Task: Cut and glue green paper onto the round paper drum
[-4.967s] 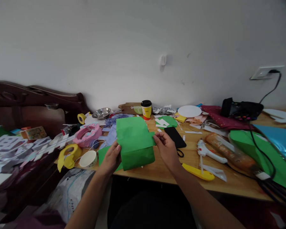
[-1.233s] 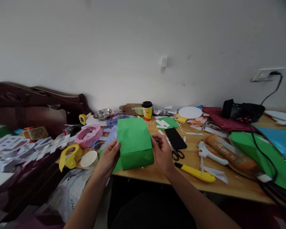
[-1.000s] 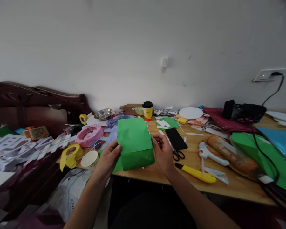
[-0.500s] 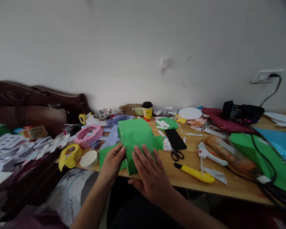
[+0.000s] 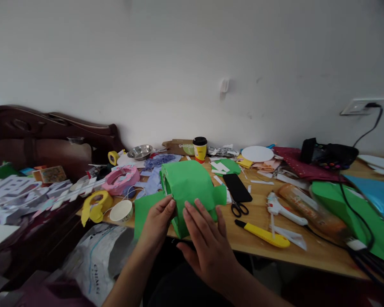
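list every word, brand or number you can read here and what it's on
"goodm": brown box, cut off by the cup
"CHIMEI": plastic bag, sideways, soft, so my best reading
Yellow cup: print too small to read
Orange bottle: lettering too blurred
Green paper shape: no writing visible

Narrow passable gap at 3 o'clock, clutter around it
From the green paper form [image 5: 192, 181], bare bench [image 5: 258, 201] separates the phone [image 5: 238, 187] and glue gun [image 5: 288, 212]; the yellow cutter [image 5: 265, 235] obstructs 4 o'clock, the lidded cup [image 5: 200, 150] 12, the pink ring [image 5: 119, 186] 9.
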The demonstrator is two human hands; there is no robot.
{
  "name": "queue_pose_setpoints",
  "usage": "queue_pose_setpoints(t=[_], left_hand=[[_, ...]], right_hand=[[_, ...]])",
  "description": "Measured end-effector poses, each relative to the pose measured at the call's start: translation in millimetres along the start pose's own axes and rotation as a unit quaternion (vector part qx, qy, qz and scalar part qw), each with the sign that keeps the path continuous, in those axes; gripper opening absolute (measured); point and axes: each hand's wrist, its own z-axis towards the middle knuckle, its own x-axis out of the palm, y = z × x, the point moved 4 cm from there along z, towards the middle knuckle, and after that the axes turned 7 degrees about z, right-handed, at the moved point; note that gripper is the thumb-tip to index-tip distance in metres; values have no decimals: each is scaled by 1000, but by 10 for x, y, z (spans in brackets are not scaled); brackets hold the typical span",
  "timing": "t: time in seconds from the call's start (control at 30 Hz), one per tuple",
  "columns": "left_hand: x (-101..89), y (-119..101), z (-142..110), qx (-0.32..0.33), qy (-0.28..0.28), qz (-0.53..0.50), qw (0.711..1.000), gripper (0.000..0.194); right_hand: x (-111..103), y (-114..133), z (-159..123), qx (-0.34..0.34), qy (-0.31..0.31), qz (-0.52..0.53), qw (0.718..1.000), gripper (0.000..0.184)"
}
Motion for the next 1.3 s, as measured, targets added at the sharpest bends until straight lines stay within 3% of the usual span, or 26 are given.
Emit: queue_pose_setpoints(t=[0.2,0.53,0.7,0.97,1.3], left_hand=[[-34,-25,-49,7,-11,-16,1000,45],[-212,-106,-3,5,-56,35,998,49],[-296,-73,27,1,-77,44,996,49],[-216,-174,-22,24,-74,84,993,53],[-291,-113,18,23,-95,77,992,47]], right_hand=[[50,-223,-134,48,4,-41,998,78],[262,-415,-222,61,32,10,998,83],[238,-423,-204,74,24,7,997,81],[299,-357,-121,19,53,-10,998,92],[323,-369,-195,20,46,-42,998,85]])
